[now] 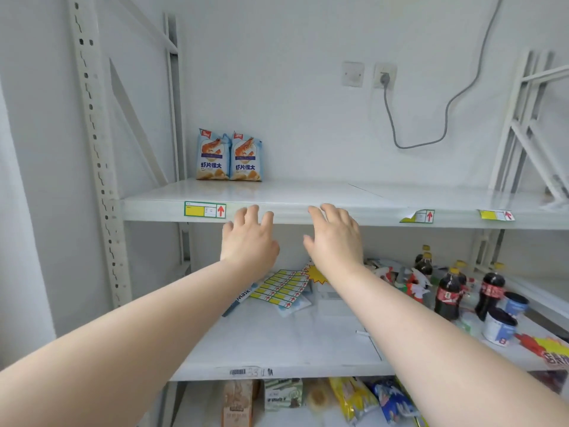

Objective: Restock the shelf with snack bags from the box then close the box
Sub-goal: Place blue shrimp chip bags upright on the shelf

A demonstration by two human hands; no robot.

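Two blue shrimp-chip snack bags [228, 156] stand upright side by side at the back left of the upper white shelf [308, 192]. My left hand [248, 241] and my right hand [334, 238] are both stretched forward, empty, fingers relaxed, with the fingertips level with the shelf's front edge. Neither hand touches a bag; the bags are well behind and above the left hand. The box is not in view.
The lower shelf [277, 340] carries a sheet of yellow price labels [281, 288], dark soda bottles [449, 291], cans and packets on the right. Assorted snack packs [357, 399] lie on the bottom level. A grey cable [443, 118] hangs from a wall socket.
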